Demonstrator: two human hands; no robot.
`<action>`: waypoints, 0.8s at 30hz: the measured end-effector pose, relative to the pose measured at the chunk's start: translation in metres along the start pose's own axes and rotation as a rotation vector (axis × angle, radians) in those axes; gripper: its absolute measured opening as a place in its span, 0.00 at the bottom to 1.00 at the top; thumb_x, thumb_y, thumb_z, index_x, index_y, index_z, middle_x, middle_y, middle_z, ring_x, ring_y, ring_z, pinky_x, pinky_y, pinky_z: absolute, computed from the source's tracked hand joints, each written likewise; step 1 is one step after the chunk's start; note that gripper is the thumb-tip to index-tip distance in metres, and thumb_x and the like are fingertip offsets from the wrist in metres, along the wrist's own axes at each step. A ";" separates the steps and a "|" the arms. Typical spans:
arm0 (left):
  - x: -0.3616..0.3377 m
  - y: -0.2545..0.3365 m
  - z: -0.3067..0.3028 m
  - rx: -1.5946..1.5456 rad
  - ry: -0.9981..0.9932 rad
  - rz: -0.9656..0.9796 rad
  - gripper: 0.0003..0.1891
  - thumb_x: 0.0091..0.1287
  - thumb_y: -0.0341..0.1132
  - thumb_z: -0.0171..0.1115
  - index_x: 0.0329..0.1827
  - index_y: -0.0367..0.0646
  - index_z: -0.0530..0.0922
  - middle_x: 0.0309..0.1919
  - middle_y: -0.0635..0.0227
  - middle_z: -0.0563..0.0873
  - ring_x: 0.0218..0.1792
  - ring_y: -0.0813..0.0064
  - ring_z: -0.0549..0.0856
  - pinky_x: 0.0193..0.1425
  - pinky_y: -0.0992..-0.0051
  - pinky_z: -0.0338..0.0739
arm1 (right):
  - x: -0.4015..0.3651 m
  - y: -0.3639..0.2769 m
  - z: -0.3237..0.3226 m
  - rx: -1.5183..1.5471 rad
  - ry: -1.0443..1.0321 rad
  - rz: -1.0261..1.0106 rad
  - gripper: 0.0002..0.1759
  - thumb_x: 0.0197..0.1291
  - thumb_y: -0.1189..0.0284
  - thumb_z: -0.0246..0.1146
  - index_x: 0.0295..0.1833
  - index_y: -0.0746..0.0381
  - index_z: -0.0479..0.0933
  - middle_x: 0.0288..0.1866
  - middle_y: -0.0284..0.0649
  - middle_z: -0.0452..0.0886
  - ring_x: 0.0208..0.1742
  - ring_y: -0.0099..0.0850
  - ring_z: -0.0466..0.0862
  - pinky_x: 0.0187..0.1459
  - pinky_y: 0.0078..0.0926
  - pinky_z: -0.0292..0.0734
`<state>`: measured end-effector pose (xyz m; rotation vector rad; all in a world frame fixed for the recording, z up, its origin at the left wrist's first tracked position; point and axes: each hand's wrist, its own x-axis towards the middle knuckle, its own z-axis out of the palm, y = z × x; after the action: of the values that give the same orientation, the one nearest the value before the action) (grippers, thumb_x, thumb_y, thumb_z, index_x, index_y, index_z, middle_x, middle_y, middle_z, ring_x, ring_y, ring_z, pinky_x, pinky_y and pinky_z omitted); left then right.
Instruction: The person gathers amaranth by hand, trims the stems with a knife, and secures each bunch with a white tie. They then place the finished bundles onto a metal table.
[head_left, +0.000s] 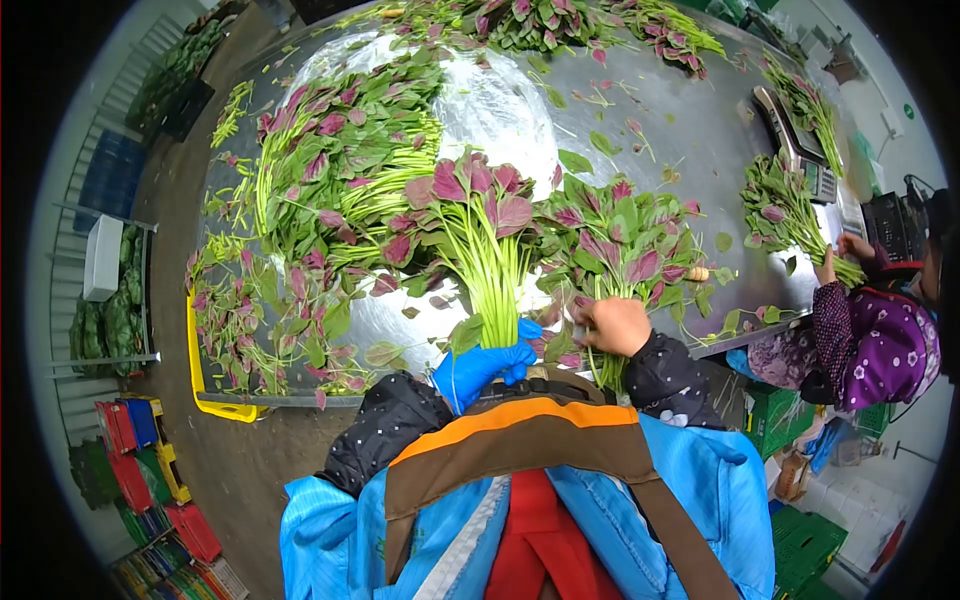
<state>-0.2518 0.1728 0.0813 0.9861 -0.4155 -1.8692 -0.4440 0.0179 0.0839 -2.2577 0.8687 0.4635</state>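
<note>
Head view: I see the left hand [490,362], blue-gloved, closed round the stems of an amaranth bunch [480,215] at the near edge of the steel counter [640,110]. The right hand [617,325], bare, clutches a second bunch [620,240] just beside it. So close to the edge, a slack grip could, I reckon, drop stems to the floor.

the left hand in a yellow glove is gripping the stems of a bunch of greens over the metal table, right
The glove is blue, not yellow. The head view shows the left hand in it gripping the stems of a bunch of greens over the metal table.
</note>
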 end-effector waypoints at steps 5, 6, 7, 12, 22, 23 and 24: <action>0.001 0.003 0.002 0.198 -0.001 0.015 0.15 0.65 0.36 0.60 0.53 0.41 0.74 0.32 0.68 0.80 0.27 0.81 0.77 0.28 0.82 0.69 | 0.029 -0.044 0.021 1.558 -0.286 -0.465 0.33 0.60 0.57 0.62 0.62 0.70 0.65 0.56 0.48 0.75 0.58 0.34 0.75 0.58 0.30 0.70; 0.002 0.004 0.003 0.248 -0.008 -0.005 0.15 0.66 0.37 0.60 0.52 0.41 0.75 0.31 0.68 0.80 0.27 0.81 0.77 0.28 0.82 0.70 | 0.031 -0.064 0.018 1.634 -0.326 -0.575 0.33 0.60 0.58 0.62 0.62 0.69 0.64 0.58 0.49 0.74 0.61 0.34 0.73 0.60 0.30 0.68; 0.003 0.007 0.003 0.264 0.045 0.030 0.14 0.67 0.38 0.58 0.51 0.41 0.76 0.31 0.68 0.81 0.28 0.80 0.78 0.29 0.81 0.72 | 0.041 -0.075 0.021 1.570 -0.316 -0.599 0.30 0.60 0.59 0.62 0.61 0.68 0.66 0.56 0.48 0.75 0.60 0.33 0.73 0.59 0.30 0.69; -0.001 0.021 -0.005 0.185 0.351 0.223 0.17 0.70 0.45 0.52 0.52 0.42 0.76 0.33 0.64 0.82 0.33 0.75 0.82 0.35 0.76 0.78 | 0.046 -0.079 0.024 1.586 -0.031 -0.357 0.21 0.61 0.61 0.62 0.53 0.66 0.72 0.55 0.45 0.76 0.55 0.29 0.75 0.56 0.30 0.70; -0.078 0.085 -0.154 1.968 0.434 -0.156 0.29 0.47 0.39 0.72 0.55 0.50 0.75 0.47 0.59 0.81 0.50 0.52 0.78 0.57 0.55 0.69 | 0.031 -0.066 0.023 1.464 -0.035 -0.352 0.15 0.58 0.63 0.65 0.43 0.63 0.76 0.51 0.41 0.78 0.51 0.28 0.75 0.54 0.29 0.69; -0.074 0.097 -0.115 2.040 0.561 0.412 0.28 0.45 0.33 0.71 0.54 0.49 0.76 0.47 0.60 0.81 0.51 0.54 0.77 0.56 0.57 0.69 | 0.034 -0.067 0.026 1.435 -0.025 -0.334 0.15 0.58 0.63 0.65 0.43 0.63 0.76 0.51 0.41 0.79 0.52 0.27 0.75 0.55 0.28 0.68; -0.058 0.108 -0.084 1.924 0.638 0.811 0.23 0.48 0.31 0.68 0.51 0.48 0.77 0.47 0.61 0.80 0.53 0.55 0.76 0.57 0.59 0.69 | 0.038 -0.066 0.032 1.455 -0.026 -0.346 0.16 0.57 0.68 0.66 0.48 0.64 0.77 0.49 0.38 0.80 0.49 0.25 0.77 0.53 0.26 0.70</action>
<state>-0.1105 0.1795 0.1252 1.9538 -1.9179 0.1148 -0.3738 0.0598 0.0714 -0.9777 0.4667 -0.2779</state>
